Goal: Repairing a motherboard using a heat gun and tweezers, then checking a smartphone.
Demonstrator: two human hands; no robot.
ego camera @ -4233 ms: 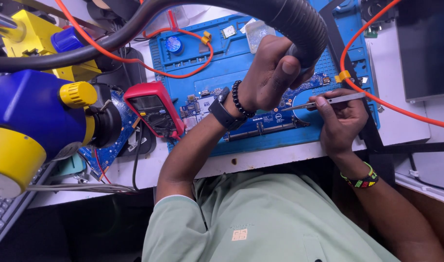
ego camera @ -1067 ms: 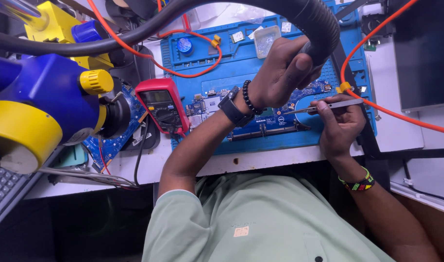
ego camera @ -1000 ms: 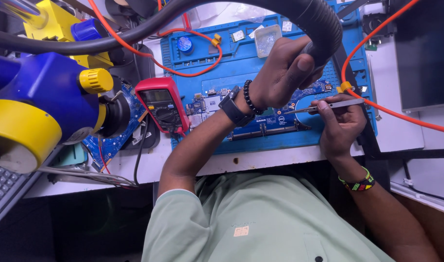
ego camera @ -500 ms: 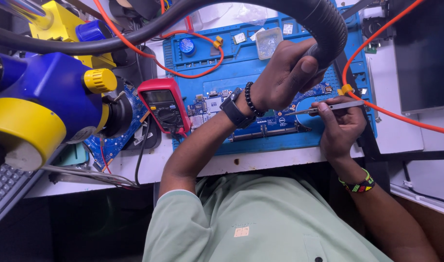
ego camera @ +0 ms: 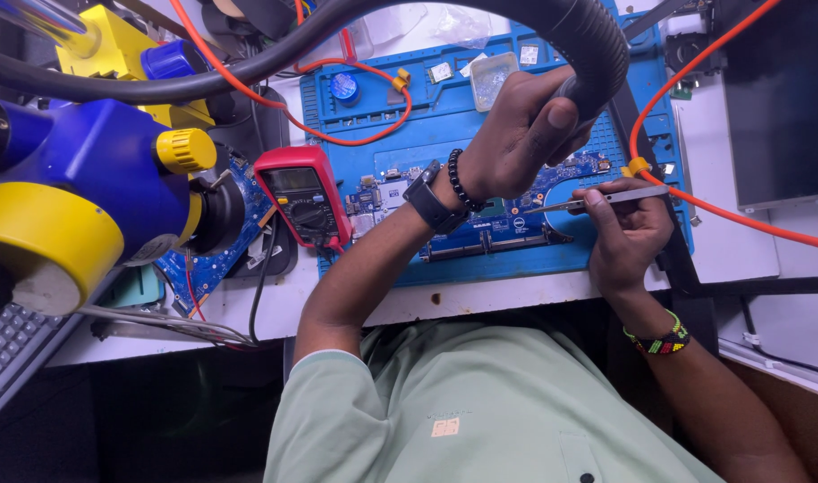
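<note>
Left hand (ego camera: 516, 134) gripping the black hose nozzle (ego camera: 592, 54) and right hand (ego camera: 628, 228) pinching tweezers (ego camera: 606, 197) have barely shifted over the last seconds, tips remaining on the blue circuit board (ego camera: 507, 219) lying between and beneath them.

A white, flat-topped bench (ego camera: 767, 255) runs across the middle of the frame, its pale front edge (ego camera: 480, 302) scuffed and lit evenly from above. A ribbed blue rubber work mat (ego camera: 552, 259) covers its centre. At the upper right lies a dark rectangular panel with a grey rim (ego camera: 780, 98). A large blue and yellow machine housing (ego camera: 69, 197) fills the left side, a grey keyboard (ego camera: 6, 358) sits at the lower left, and beneath the bench everything falls into deep shadow (ego camera: 158, 420).
</note>
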